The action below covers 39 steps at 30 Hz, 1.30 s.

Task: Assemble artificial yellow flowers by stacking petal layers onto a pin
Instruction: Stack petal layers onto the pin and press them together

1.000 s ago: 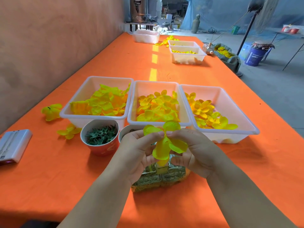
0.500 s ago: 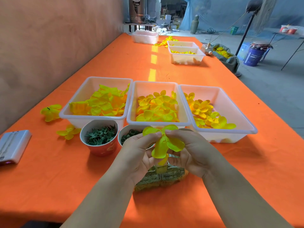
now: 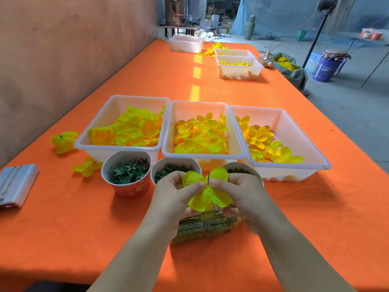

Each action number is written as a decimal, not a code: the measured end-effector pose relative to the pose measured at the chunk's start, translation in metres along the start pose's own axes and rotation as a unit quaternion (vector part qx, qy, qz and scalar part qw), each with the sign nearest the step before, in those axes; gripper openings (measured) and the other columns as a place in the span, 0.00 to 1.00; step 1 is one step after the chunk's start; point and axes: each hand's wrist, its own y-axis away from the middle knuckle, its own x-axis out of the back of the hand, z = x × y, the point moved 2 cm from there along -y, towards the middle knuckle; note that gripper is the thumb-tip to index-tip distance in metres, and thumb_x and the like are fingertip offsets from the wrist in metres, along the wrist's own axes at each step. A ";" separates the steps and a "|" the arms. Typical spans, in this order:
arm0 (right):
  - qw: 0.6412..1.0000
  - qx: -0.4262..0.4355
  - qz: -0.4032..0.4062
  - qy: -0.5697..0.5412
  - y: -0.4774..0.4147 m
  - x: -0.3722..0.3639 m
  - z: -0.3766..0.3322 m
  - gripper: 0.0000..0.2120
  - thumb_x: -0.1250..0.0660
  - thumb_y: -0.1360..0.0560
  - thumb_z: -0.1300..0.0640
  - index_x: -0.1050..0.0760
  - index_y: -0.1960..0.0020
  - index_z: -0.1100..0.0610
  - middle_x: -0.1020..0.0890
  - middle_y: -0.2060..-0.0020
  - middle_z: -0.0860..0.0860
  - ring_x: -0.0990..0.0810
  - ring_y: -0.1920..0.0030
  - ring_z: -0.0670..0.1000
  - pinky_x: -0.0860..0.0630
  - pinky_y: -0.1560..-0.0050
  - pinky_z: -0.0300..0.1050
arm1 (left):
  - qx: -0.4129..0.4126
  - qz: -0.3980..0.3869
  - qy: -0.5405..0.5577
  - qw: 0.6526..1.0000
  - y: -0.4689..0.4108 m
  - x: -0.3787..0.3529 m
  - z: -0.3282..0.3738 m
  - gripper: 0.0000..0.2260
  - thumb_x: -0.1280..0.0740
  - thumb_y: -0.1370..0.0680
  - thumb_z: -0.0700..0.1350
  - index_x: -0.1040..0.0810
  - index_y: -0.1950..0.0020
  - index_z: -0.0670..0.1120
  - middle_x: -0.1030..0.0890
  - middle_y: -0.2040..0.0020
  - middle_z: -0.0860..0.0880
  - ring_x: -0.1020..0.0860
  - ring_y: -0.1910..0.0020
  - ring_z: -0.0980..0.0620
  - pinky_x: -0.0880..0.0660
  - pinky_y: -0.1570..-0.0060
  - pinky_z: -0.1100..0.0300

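Near the front edge of the orange table [image 3: 63,228], just above a greenish block [image 3: 195,227] lying flat on it, both my hands work one yellow petal layer [image 3: 201,202]. My left hand [image 3: 172,199] pinches it from one side and my right hand [image 3: 244,194] from the other. My fingertips are curled tight close to its centre, where the thin dark pin [image 3: 208,178] pokes up between the two upper petals. The pin's lower end is hidden under petals and fingers, so I cannot tell how it meets the block.

I judge this to be the threading step: the layer is pierced and needs seating down the pin. Whether other layers lie beneath it I cannot see. The next move should be to press it flat, then free one hand to fetch another piece. That calls for pressure close to the hole, since the fabric looks thin enough to crumple or tear, and for keeping my fingertips off the point.

Across the middle of the table stand three white trays of yellow petals: left tray [image 3: 126,102], middle tray [image 3: 197,108], right tray [image 3: 290,125]. In front of them, one paper cup [image 3: 128,189] holds spiky green calyxes and a second cup [image 3: 168,160] holds small green rings. A third cup [image 3: 237,164] is mostly hidden behind my right hand. Two loose flowers [image 3: 63,141] lie toward the table's left edge.
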 end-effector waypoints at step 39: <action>1.000 -0.005 0.003 0.023 -0.005 -0.001 0.020 0.12 0.30 0.22 0.52 0.23 0.61 0.57 0.23 0.70 0.54 0.30 0.76 0.46 0.31 0.74 0.38 | 0.026 -0.052 0.030 0.998 -0.011 0.011 -0.010 0.15 0.24 0.33 0.36 0.22 0.49 0.38 0.16 0.58 0.41 0.16 0.61 0.44 0.20 0.67 0.55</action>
